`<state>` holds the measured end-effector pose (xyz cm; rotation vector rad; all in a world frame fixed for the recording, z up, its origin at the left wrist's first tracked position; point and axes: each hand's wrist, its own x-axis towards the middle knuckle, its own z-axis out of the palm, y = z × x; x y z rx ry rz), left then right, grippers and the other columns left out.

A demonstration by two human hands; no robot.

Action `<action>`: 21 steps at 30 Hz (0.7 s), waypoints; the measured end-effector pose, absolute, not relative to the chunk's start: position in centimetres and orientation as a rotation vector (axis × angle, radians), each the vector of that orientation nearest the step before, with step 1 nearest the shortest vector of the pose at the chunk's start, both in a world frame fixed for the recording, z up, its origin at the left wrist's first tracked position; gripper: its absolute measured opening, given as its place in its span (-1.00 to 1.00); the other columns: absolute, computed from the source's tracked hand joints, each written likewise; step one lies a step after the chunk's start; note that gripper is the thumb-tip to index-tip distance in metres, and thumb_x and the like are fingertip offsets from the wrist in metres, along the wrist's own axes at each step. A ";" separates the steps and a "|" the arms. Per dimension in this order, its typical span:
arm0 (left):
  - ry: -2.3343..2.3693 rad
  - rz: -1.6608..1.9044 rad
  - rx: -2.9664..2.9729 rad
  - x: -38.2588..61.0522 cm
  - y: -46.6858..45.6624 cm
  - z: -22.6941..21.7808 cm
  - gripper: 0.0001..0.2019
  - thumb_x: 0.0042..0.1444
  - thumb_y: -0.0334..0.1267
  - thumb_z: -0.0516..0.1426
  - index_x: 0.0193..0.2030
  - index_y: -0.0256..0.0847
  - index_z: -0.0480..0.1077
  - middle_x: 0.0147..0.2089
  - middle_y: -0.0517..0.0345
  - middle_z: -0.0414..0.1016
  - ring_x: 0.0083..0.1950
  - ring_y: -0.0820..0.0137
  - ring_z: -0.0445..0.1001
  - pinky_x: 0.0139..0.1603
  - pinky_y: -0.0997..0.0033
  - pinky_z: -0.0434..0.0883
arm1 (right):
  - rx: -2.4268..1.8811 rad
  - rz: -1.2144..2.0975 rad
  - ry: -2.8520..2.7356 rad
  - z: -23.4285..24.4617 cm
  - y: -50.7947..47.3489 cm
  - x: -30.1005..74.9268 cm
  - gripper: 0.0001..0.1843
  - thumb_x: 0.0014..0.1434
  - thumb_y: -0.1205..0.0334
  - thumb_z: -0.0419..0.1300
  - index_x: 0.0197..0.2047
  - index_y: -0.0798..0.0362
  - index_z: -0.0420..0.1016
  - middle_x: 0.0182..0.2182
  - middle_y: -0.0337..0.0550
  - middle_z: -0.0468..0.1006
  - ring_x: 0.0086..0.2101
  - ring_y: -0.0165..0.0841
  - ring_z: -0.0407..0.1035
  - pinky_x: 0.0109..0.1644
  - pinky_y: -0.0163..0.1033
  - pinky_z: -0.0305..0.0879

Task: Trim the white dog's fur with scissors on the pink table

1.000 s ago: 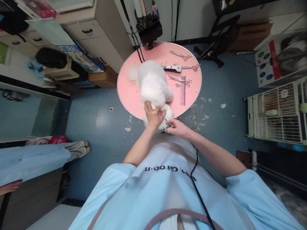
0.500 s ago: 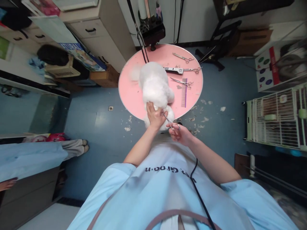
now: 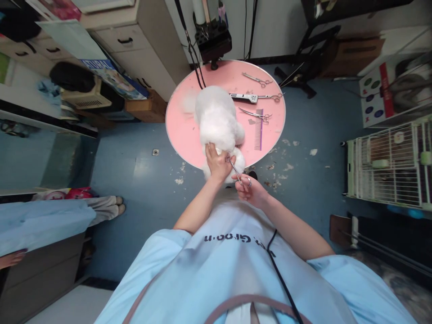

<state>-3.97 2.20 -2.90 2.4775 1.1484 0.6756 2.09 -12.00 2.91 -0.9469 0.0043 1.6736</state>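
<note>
White dog [image 3: 218,119] stands on the pink counter [image 3: 182,130], at its near edge; left hand [image 3: 218,163] closed in the dog's fur; right hand [image 3: 250,189] pinching scissors [image 3: 236,172] beside the dog; advise short snips, tips angled away from skin.

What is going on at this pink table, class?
A person in a light blue smock stands over a round pink table where a fluffy white dog stands. The left hand grips the dog's fur at the near end, while the right hand holds a pair of scissors pointed at that same spot. Beside the dog on the table lie a purple comb and more spare scissors. Fur clippings dot the blue floor.
</note>
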 end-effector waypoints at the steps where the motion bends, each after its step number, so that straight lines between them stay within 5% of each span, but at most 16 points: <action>1: 1.146 0.668 2.476 -3.9 2.2 -2.9 -0.79 -0.07 -0.11 0.22 -0.40 -0.22 0.43 0.28 -0.07 0.03 0.34 -0.05 -0.10 0.26 -0.09 0.03 | -0.938 1.680 0.019 2.8 -11.8 2.1 -0.56 -0.09 0.01 0.23 -0.18 0.03 0.25 -0.65 -0.48 0.18 -0.72 -0.61 -0.13 -0.65 -0.41 -0.17; 21: 1.139 0.660 2.470 -3.9 2.3 -2.9 -0.76 -0.06 -0.07 0.22 -0.39 -0.22 0.44 0.29 -0.06 0.01 0.35 -0.06 -0.13 0.27 -0.10 0.01 | -1.009 1.575 -0.039 3.1 -11.2 1.1 -0.54 -0.12 0.11 0.27 -0.16 0.02 0.21 -0.64 -0.52 0.10 -0.71 -0.63 -0.17 -0.64 -0.43 -0.22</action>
